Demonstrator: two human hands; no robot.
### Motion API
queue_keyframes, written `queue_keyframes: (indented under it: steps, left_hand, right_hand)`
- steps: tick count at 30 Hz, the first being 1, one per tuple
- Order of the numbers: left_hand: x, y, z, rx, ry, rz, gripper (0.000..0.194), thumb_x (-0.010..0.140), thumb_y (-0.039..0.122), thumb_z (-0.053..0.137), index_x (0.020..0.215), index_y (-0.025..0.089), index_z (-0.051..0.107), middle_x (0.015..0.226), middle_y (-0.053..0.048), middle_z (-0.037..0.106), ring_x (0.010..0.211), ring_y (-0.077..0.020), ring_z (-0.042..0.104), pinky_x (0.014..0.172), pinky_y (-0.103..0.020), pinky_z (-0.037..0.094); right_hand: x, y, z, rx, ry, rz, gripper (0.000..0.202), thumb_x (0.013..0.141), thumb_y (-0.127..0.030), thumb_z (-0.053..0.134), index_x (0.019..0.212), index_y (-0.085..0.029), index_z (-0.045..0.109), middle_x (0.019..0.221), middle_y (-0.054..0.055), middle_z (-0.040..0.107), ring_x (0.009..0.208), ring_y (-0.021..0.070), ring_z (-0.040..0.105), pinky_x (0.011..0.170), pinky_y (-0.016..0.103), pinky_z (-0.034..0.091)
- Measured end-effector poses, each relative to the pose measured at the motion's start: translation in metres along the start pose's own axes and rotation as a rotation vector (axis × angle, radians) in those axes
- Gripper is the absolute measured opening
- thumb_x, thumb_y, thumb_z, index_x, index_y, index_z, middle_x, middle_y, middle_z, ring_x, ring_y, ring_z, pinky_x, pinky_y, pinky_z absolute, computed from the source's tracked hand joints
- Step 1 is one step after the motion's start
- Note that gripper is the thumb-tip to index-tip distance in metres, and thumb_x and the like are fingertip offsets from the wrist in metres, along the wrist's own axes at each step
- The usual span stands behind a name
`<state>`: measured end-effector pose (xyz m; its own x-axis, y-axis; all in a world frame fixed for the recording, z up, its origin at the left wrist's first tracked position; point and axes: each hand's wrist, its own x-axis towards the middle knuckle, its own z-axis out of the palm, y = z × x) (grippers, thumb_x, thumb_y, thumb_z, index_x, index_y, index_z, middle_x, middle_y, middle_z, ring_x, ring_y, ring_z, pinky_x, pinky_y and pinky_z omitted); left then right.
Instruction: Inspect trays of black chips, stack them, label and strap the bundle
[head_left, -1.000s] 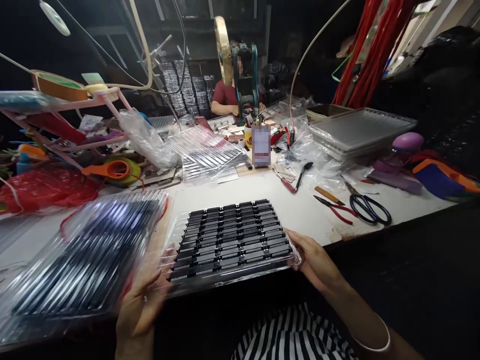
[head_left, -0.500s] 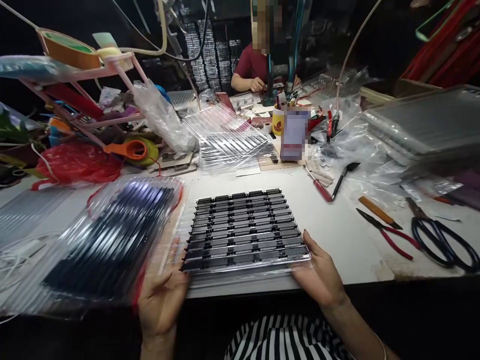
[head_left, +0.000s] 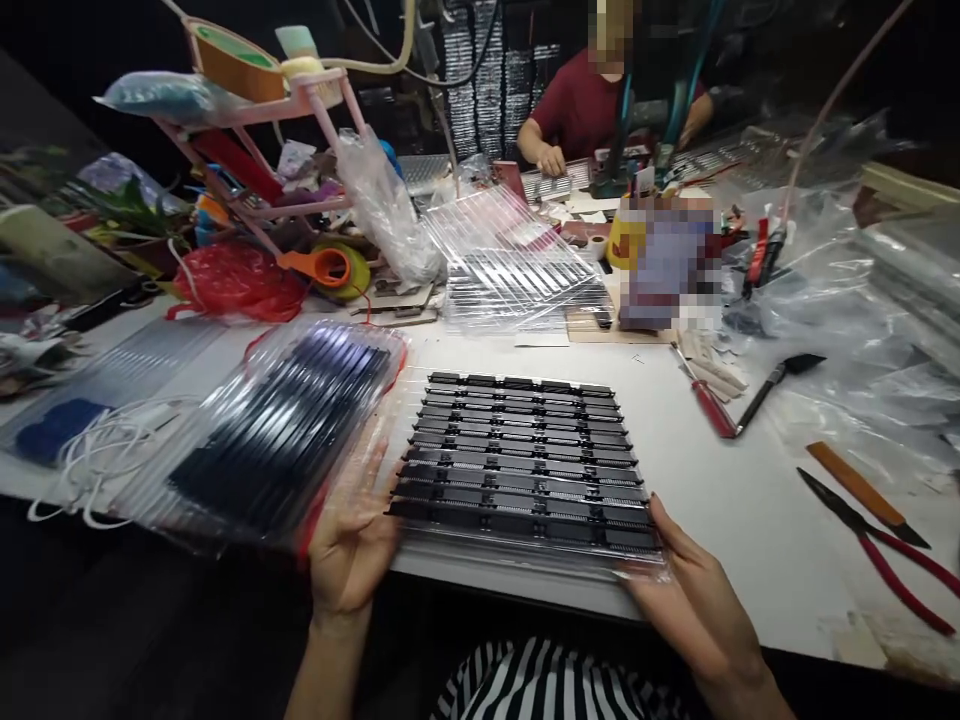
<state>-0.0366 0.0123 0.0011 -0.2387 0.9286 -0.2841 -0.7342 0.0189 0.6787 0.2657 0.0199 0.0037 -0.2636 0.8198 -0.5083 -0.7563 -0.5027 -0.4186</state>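
Observation:
A clear plastic tray filled with rows of black connector-like parts lies between my two hands, near the table's front edge. My left hand grips its left side, the fingers partly hidden under the clear plastic. At the right front corner, my right hand holds the tray with the thumb along its edge and the other fingers beneath. Left of my left hand rests a stack of clear trays with long dark parts, in plastic wrap with red string around it.
Pliers, an orange-handled blade, a red screwdriver and a black tool lie at right. Empty clear trays sit behind. A white cable is at left. Across the table, a person works.
The view has turned left, so most things appear further right. Both hands still hold the tray, which looks slightly more tilted. The person opposite now shows more of the far arm.

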Motion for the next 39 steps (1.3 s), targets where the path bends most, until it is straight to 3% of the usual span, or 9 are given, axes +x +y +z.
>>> queue_keyframes:
  steps: [9,16,23,27,34,39]
  left_hand:
    - [-0.004,0.0,0.0,-0.004,-0.004,-0.079,0.072,0.064,0.002,0.043,0.134,0.019,0.045,0.132,-0.008,0.054,0.125,-0.0232,0.046,0.1,-0.038,0.043]
    - [-0.003,-0.001,-0.002,-0.008,-0.036,-0.077,0.07,0.067,0.002,0.041,0.135,0.018,0.044,0.13,-0.009,0.055,0.126,-0.023,0.045,0.097,-0.035,0.045]
    - [0.0,0.001,-0.006,-0.033,-0.039,-0.119,0.073,0.068,0.001,0.041,0.138,0.02,0.039,0.131,-0.009,0.055,0.117,-0.0209,0.053,0.089,-0.031,0.05]
    - [0.004,0.0,-0.001,-0.041,-0.021,-0.16,0.056,0.083,0.01,0.04,0.139,0.016,0.038,0.132,-0.012,0.054,0.113,-0.0199,0.056,0.089,-0.03,0.049]
    - [0.008,-0.014,0.003,-0.133,-0.124,-0.141,0.059,0.09,0.022,0.038,0.146,0.014,0.02,0.139,-0.011,0.046,0.128,-0.0202,0.042,0.103,-0.033,0.04]
    - [0.005,-0.016,0.0,-0.19,-0.234,-0.091,0.066,0.086,0.007,0.032,0.148,0.019,0.012,0.142,-0.009,0.042,0.131,-0.0171,0.038,0.106,-0.031,0.036]
  right_hand:
    - [-0.002,0.004,-0.011,-0.045,0.125,-0.036,0.031,0.088,-0.043,0.045,0.106,-0.031,0.067,0.111,0.003,0.068,0.115,0.0258,0.055,0.101,0.055,0.042]
    - [-0.002,0.008,-0.008,-0.012,0.156,-0.084,0.029,0.089,-0.037,0.048,0.113,-0.032,0.064,0.111,0.002,0.067,0.111,0.0231,0.058,0.103,0.051,0.042]
    - [-0.009,-0.002,0.0,-0.082,0.09,-0.035,0.034,0.09,-0.036,0.046,0.121,-0.03,0.058,0.12,0.002,0.062,0.116,0.024,0.055,0.102,0.051,0.043]
    - [-0.01,-0.008,-0.001,-0.139,0.074,-0.095,0.036,0.091,-0.037,0.045,0.124,-0.031,0.056,0.126,0.001,0.059,0.119,0.0233,0.052,0.103,0.049,0.043]
    - [-0.007,-0.004,-0.01,0.003,0.11,-0.181,0.042,0.09,-0.03,0.048,0.132,-0.035,0.047,0.142,-0.003,0.043,0.128,0.0209,0.042,0.106,0.044,0.04]
    - [-0.005,-0.004,-0.012,0.063,0.077,-0.16,0.043,0.09,-0.029,0.048,0.132,-0.036,0.046,0.143,-0.003,0.042,0.13,0.02,0.04,0.106,0.044,0.039]
